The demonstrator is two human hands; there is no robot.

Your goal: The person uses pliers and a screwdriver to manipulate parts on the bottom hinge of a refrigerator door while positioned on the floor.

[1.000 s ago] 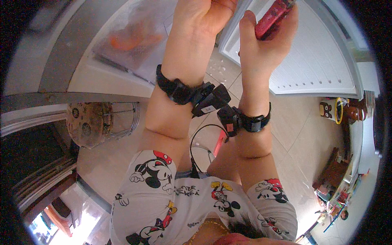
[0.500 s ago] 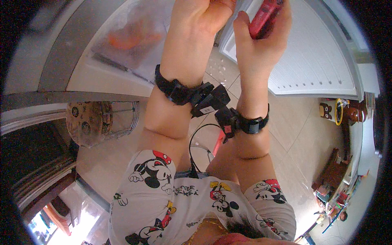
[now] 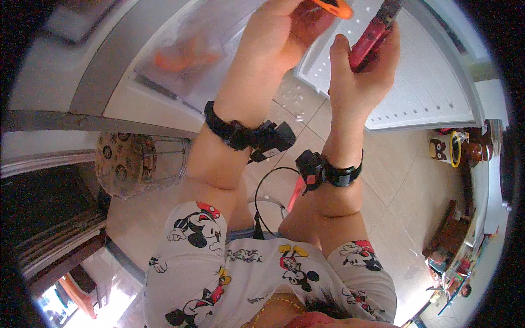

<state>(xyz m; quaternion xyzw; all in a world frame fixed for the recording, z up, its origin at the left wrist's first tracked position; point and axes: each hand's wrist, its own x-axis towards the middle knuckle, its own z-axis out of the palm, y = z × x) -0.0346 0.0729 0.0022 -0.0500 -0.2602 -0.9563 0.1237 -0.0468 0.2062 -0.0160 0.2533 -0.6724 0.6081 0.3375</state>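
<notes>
At the top, my left hand (image 3: 279,38) has its fingers curled on an orange loop-shaped handle (image 3: 339,10), partly out of frame. My right hand (image 3: 361,76) grips a red-handled tool (image 3: 369,41) with a dark metal end pointing up. Both hands are over an open fridge or freezer. To the left is a frosty compartment (image 3: 150,98) holding a clear bag with something orange (image 3: 178,59) inside. The white ribbed door (image 3: 426,90) stands open on the right. Black strapped devices are on both forearms.
White bits lie on the tiled floor (image 3: 394,175) below. A patterned round stool or container (image 3: 123,164) stands at the left beside a dark framed opening. A bear-patterned bucket (image 3: 443,146), brown items and clutter line the right side. A cable loops under my arms.
The orange handle has come into view in my left hand. My right hand and red tool have shifted slightly down, showing more of the metal end. The gap between my wrist devices has widened.
</notes>
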